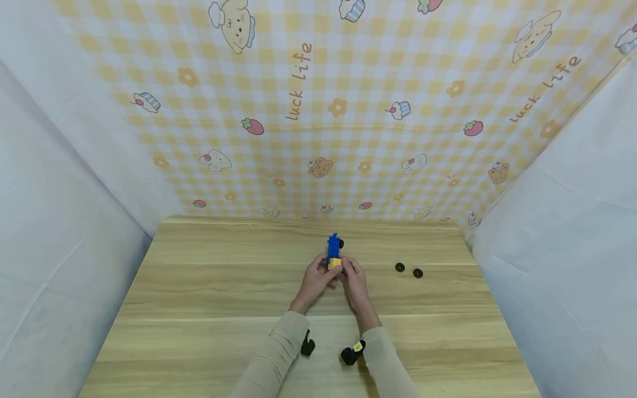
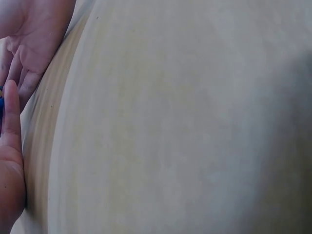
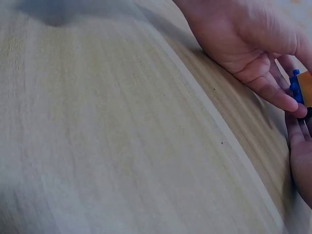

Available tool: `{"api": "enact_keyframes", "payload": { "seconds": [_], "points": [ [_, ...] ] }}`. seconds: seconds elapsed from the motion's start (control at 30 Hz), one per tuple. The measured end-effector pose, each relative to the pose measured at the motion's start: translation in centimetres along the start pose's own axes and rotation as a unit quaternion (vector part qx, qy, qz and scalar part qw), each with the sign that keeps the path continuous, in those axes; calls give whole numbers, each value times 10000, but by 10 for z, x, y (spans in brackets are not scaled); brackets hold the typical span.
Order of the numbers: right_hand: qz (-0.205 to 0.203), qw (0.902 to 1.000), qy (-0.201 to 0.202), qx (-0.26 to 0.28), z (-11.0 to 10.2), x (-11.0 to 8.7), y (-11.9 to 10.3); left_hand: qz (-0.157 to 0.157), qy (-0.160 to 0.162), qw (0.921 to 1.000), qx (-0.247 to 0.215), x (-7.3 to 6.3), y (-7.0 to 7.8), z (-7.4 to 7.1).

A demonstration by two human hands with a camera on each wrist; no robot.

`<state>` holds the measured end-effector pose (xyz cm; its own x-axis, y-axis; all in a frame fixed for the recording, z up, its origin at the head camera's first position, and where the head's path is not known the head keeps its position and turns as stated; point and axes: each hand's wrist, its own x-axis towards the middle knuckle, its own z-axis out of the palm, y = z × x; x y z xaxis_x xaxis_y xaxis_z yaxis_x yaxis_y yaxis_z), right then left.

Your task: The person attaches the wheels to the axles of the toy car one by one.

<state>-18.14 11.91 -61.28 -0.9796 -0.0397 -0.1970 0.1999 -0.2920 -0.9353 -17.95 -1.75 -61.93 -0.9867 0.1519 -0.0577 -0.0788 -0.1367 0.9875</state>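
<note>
Head: blue toy [image 1: 333, 246] upright-ish between both hands above wooden table [image 1: 199, 287]; yellow block [image 1: 335, 263] at its near end, black wheel [image 1: 341, 244] at its far right. Left hand [image 1: 313, 281] grips toy's near end from the left, thumb bent over; right hand [image 1: 355, 282] has bent fingers holding it from the right. Two loose black discs [image 1: 400, 267] right of toy; checked cloth [image 1: 338, 132] beyond it. Left wrist: toy just a blue sliver, fingers beside it, exact grip unclear. Right wrist: toy partly cropped, fingertips touching it.
</note>
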Motion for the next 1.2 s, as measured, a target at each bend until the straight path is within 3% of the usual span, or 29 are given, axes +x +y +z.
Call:
{"api": "enact_keyframes", "payload": {
  "seconds": [0.23,0.4,0.63,0.93,0.97,1.2],
  "points": [
    [-8,10000,72,11,-1,1,3,415,16,9972,619,-1,-3,4],
    [-66,9999,110,-77,-1,0,3,726,111,9948,710,0,-5,7],
    [-223,9973,59,-704,0,0,4,455,289,9947,874,-1,-5,7],
    [-69,9965,99,-832,10,-2,3,47,211,9960,873,-8,5,2],
    [-110,9964,125,-831,9,-1,7,31,262,9957,887,-6,0,2],
    [-129,9940,85,-1081,-11,-6,-4,-54,74,9993,372,-5,0,2]
  ]
}}
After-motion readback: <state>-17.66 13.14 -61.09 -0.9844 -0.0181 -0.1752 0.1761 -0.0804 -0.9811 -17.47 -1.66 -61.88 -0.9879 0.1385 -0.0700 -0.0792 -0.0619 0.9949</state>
